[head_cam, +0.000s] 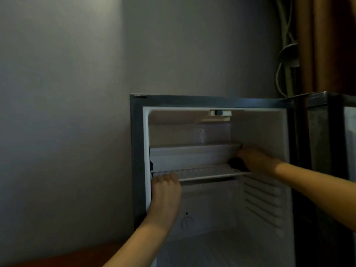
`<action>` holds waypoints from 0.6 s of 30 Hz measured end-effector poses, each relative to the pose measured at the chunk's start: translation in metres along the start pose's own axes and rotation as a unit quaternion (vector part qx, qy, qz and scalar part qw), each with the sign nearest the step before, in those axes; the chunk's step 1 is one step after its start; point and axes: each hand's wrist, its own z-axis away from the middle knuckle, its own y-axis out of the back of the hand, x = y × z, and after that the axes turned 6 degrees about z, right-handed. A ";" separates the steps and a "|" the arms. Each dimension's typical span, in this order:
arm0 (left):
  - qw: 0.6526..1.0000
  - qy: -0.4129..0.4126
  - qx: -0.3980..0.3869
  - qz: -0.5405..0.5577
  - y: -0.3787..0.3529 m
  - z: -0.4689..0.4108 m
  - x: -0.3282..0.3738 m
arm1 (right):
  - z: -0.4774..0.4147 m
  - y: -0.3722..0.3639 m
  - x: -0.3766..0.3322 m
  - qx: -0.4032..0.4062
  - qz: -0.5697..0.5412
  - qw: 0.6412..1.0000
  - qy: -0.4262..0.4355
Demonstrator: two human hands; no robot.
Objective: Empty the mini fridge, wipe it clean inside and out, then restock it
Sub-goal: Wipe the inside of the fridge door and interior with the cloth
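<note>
Hands (165, 186) (254, 160) on wire shelf (208, 173), grey wall (57, 93)

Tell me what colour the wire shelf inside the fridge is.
White. The wire shelf shows best in the head view, matching the fridge lining.

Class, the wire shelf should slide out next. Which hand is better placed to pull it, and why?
Probably the left hand: its fingers curl over the front rail of the wire shelf. The right hand reaches deeper, above the right end, beside a dark object.

Wire shelf (202, 172) spans the fridge (137, 151) interior, door (325, 151) open at right
</note>
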 end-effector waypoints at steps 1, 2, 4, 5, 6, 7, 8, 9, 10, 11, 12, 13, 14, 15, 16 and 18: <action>1.000 0.002 -0.011 -0.006 0.002 0.001 -0.001 | 0.002 -0.002 0.000 0.027 -0.020 0.999 -0.039; 1.000 0.004 -0.026 -0.016 0.004 0.002 -0.002 | 0.001 -0.001 -0.004 0.040 -0.059 0.995 -0.072; 0.996 -0.007 -0.059 -0.065 0.012 0.009 -0.002 | 0.003 0.002 -0.023 0.102 -0.073 0.988 -0.092; 0.992 -0.028 -0.069 -0.102 0.017 0.015 -0.003 | 0.007 0.005 -0.032 0.133 -0.087 0.982 -0.097; 0.985 -0.056 -0.075 -0.145 0.023 0.022 -0.004 | 0.016 0.008 -0.041 0.171 -0.094 0.978 -0.069; 0.977 -0.082 -0.074 -0.181 0.030 0.030 -0.008 | 0.030 0.011 -0.054 0.215 -0.104 0.971 -0.019; 0.972 -0.095 -0.070 -0.204 0.037 0.037 -0.014 | 0.045 0.011 -0.068 0.266 -0.113 0.957 0.036; 0.971 -0.098 -0.061 -0.207 0.043 0.043 -0.021 | 0.064 0.011 -0.086 0.319 -0.127 0.935 0.094; 0.973 -0.095 -0.053 -0.203 0.045 0.048 -0.028 | 0.082 0.006 -0.107 0.352 -0.132 0.916 0.141; 0.976 -0.085 -0.041 -0.197 0.045 0.052 -0.034 | 0.096 -0.008 -0.129 0.356 -0.130 0.909 0.177; 0.979 -0.069 -0.022 -0.192 0.046 0.055 -0.038 | 0.106 -0.024 -0.149 0.345 -0.127 0.907 0.206; 0.980 -0.055 -0.007 -0.191 0.045 0.057 -0.040 | 0.113 -0.041 -0.169 0.318 -0.128 0.912 0.228; 0.980 -0.047 0.002 -0.192 0.044 0.059 -0.039 | 0.116 -0.060 -0.186 0.292 -0.132 0.916 0.240; 0.981 -0.041 0.002 -0.190 0.043 0.061 -0.037 | 0.115 -0.074 -0.199 0.272 -0.144 0.919 0.247; 0.982 -0.038 -0.002 -0.186 0.041 0.062 -0.035 | 0.112 -0.087 -0.206 0.264 -0.151 0.918 0.254; 0.984 -0.038 -0.019 -0.176 0.039 0.061 -0.034 | 0.101 -0.099 -0.199 0.283 -0.133 0.905 0.287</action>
